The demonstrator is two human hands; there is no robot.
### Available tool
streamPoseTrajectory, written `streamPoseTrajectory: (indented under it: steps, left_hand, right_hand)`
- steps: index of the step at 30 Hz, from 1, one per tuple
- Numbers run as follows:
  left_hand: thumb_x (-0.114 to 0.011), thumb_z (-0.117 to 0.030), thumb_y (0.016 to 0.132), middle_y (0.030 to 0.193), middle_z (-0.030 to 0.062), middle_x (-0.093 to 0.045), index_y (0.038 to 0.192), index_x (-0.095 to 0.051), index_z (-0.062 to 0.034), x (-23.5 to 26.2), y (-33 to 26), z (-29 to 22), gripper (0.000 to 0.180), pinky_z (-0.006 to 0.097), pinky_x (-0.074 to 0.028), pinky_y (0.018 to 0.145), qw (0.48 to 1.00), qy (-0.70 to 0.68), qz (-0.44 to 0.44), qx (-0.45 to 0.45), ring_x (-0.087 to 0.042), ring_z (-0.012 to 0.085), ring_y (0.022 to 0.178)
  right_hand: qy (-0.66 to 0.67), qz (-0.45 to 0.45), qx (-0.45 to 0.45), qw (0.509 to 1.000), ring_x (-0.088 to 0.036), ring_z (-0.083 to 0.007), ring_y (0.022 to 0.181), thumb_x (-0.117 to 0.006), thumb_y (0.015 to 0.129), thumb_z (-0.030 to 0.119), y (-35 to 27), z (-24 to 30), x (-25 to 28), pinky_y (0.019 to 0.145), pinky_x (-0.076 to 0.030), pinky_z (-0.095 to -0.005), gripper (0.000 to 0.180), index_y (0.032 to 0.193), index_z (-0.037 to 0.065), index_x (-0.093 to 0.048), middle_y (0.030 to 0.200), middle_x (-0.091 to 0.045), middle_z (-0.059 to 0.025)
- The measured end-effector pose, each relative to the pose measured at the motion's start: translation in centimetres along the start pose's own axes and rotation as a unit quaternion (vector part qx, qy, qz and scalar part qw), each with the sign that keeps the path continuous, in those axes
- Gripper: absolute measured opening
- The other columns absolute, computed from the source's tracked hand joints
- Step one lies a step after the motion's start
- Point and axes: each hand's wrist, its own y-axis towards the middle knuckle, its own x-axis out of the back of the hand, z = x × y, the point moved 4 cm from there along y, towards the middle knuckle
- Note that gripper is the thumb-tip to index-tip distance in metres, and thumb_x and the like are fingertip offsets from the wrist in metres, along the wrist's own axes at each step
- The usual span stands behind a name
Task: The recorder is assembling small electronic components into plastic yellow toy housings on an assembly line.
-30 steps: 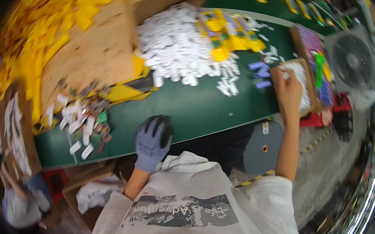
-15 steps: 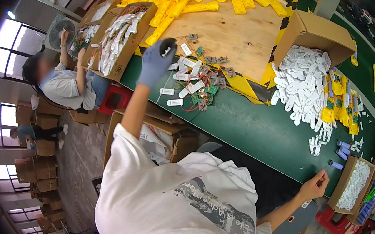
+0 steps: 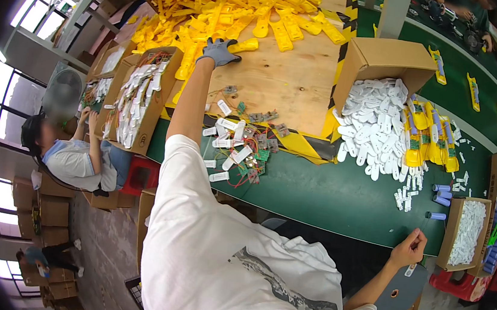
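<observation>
My left hand (image 3: 218, 53), in a grey glove, reaches far over the workbench with its fingers spread. It is open at the near edge of a big heap of yellow plastic shells (image 3: 215, 15), its fingers by one shell (image 3: 245, 46). Below that forearm lies a tangle of small circuit boards with red wires (image 3: 258, 156) and white plastic pieces (image 3: 220, 177). My bare right hand (image 3: 409, 249) is closed at the bench's near edge, fingertips together; whatever they may hold is hidden. Nearest to it are several purple cylindrical cells (image 3: 436, 216).
An open carton (image 3: 386, 53) stands behind a pile of white oval covers (image 3: 373, 120). Yellow shells with cells (image 3: 429, 134) lie beside it. A box of small white parts (image 3: 466, 233) sits at the right. At the left, a seated person (image 3: 78, 158) works by cartons of wired white parts (image 3: 139, 95).
My left hand has moved away and up to the yellow heap; the dark rounded piece it held is no longer seen in it. My right hand stays closed near the bench edge.
</observation>
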Motion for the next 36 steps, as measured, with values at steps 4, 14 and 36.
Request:
streamPoseTrajectory:
  steps: [4, 14, 36]
  left_hand:
    - [-0.072, -0.039, 0.073, 0.131, 0.0098, -0.05, 0.132, -0.05, -0.0254, -0.5, -2.1, -0.6, 0.064, 0.043, -0.038, 0.102, 0.997, -0.007, -0.061, -0.054, -0.044, 0.0307, 0.123]
    - [-0.073, -0.034, 0.074, 0.131, 0.0228, -0.049, 0.142, -0.035, -0.0143, -2.6, -7.8, 1.4, 0.08, 0.044, -0.039, 0.102, 0.99, -0.05, -0.133, -0.005, -0.047, 0.0381, 0.121]
    - [-0.062, -0.022, 0.085, 0.127, 0.0242, -0.047, 0.144, -0.027, -0.0049, -1.4, -17.6, 6.6, 0.071, 0.042, -0.046, 0.092, 0.893, -0.199, -0.399, 0.054, -0.056, 0.0381, 0.11]
  right_hand:
    - [-0.022, -0.016, 0.001, 1.0, -0.031, -0.003, 0.052, -0.064, 0.089, 0.011, -0.1, 0.3, 0.0, 0.046, -0.022, -0.0211, 0.014, 0.082, -0.001, -0.063, 0.059, -0.042, 0.0061]
    - [0.028, -0.05, -0.008, 0.998, -0.045, -0.0073, 0.058, -0.064, 0.088, 0.008, 0.0, 4.4, -1.2, 0.051, -0.037, -0.0228, 0.012, 0.083, -0.003, -0.064, 0.066, -0.055, 0.0001]
    - [0.23, 0.525, 0.315, 0.756, -0.06, -0.0256, 0.09, -0.076, 0.073, 0.018, -3.4, 27.8, -27.5, 0.08, -0.049, -0.0341, 0.026, 0.096, 0.011, -0.07, 0.097, -0.063, -0.0064]
